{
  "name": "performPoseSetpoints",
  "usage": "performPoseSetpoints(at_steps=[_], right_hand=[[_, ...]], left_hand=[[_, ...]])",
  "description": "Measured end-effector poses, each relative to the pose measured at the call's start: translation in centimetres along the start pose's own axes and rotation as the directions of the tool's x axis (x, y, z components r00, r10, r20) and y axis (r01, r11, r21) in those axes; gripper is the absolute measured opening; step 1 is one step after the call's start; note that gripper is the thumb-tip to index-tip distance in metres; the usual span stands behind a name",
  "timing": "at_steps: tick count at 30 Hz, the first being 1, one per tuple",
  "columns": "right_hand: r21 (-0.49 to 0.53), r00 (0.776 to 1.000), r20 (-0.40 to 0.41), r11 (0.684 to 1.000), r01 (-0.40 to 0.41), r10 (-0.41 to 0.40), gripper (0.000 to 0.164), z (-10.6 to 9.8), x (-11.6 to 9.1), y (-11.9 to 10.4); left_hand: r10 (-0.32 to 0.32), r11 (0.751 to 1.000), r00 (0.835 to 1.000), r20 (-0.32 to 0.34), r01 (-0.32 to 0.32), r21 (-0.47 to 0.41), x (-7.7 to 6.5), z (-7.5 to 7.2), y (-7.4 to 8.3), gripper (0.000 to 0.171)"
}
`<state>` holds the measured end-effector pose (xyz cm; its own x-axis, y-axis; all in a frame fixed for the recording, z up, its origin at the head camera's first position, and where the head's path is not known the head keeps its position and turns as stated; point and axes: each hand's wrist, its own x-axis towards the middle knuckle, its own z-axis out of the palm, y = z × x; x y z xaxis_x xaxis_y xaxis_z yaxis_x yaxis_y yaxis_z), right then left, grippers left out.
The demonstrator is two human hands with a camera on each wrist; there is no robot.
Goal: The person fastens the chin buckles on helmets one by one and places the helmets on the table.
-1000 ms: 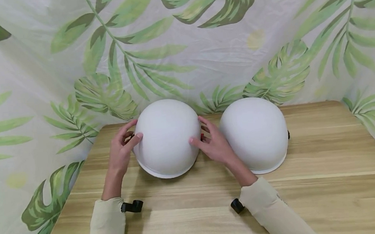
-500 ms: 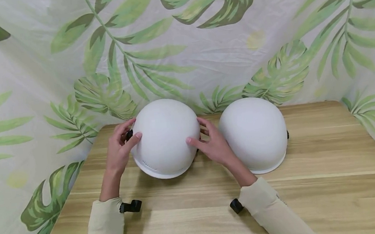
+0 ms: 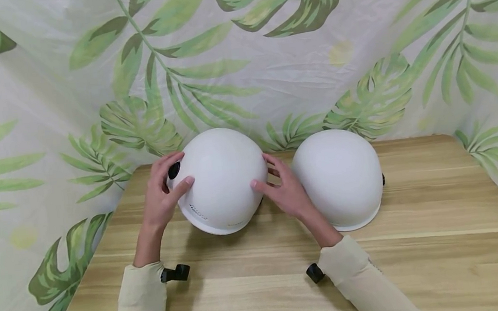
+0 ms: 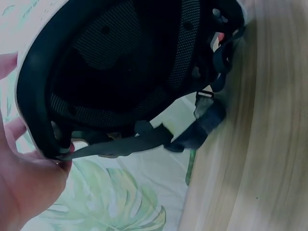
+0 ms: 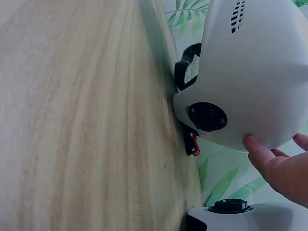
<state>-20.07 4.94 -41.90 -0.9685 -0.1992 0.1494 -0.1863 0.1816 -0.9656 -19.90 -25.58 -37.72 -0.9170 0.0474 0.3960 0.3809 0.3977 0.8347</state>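
White helmet (image 3: 220, 181) tilted between both hands

The left hand (image 3: 161, 194) grips the helmet's left side, its thumb laid on the smooth shell and its fingers farther back, with a black disc (image 3: 174, 170) showing between them. The right hand (image 3: 284, 192) clasps the opposite side, thumb in front, fingers reaching behind. The helmet is tipped over the left-hand part of the tabletop (image 3: 253, 295), near the back edge; whether its rim touches the wood is hard to tell.

From the left wrist, the open underside shows a dark lining (image 4: 120, 53), with a strap (image 4: 120, 147) hanging across it. From the right wrist, the shell carries slotted vents (image 5: 237, 17), a round black knob (image 5: 208, 117) and, below that, a small red tab (image 5: 196, 143).

A second helmet (image 3: 339, 179), also white, sits dome up on the tabletop, just beside the right hand and forearm. Behind everything hangs a leaf-printed cloth (image 3: 296, 86). Pale sleeves (image 3: 143, 296) cover the arms, each with a black device (image 3: 176, 273) at the cuff.
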Motion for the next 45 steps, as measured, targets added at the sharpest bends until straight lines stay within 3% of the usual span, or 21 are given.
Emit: performPoseSetpoints(at_steps=[5,10,21,24,28,31,39,45], right_hand=[[-0.02,0.999,-0.01,0.999,0.037,-0.038,0.08,0.0,0.1,-0.2],[-0.026,0.998,-0.014,0.998,0.053,-0.053,0.08,0.1,-0.1,-0.5],[-0.056,0.999,-0.022,0.998,0.034,-0.035,0.079,-0.1,-0.3,-0.5],[-0.055,0.999,-0.037,0.998,0.018,-0.021,0.079,-0.3,-0.3,-0.7],[-0.04,0.999,-0.042,0.999,-0.002,0.0,0.079,-0.6,-0.2,-0.8],[-0.038,1.0,-0.031,0.999,-0.001,-0.001,0.08,-0.8,-0.1,-0.7],[-0.068,0.999,-0.019,0.997,0.033,-0.034,0.08,-1.0,-0.2,-1.0],[-0.052,1.0,-0.002,0.998,0.023,-0.023,0.08,-0.9,-0.3,-1.2]], left_hand=[[-0.015,0.999,1.0,-0.012,0.016,0.036,-0.1,0.1,0.6,0.055],[-0.07,0.997,0.997,-0.024,0.07,0.025,-0.2,0.3,1.3,0.055],[-0.137,0.986,0.985,-0.104,0.145,0.078,-0.3,0.9,1.8,0.072],[-0.119,0.993,0.985,-0.122,0.122,0.01,-0.3,1.1,1.9,0.068],[-0.078,0.987,0.986,-0.147,0.055,-0.151,-0.2,1.4,2.2,0.064],[-0.068,0.98,0.984,-0.162,0.036,-0.194,-0.2,1.5,2.5,0.064],[-0.215,0.962,0.968,-0.127,0.187,-0.197,-0.1,1.4,3.2,0.074],[-0.187,0.953,0.972,-0.143,0.144,-0.266,-0.3,1.4,3.5,0.073]])
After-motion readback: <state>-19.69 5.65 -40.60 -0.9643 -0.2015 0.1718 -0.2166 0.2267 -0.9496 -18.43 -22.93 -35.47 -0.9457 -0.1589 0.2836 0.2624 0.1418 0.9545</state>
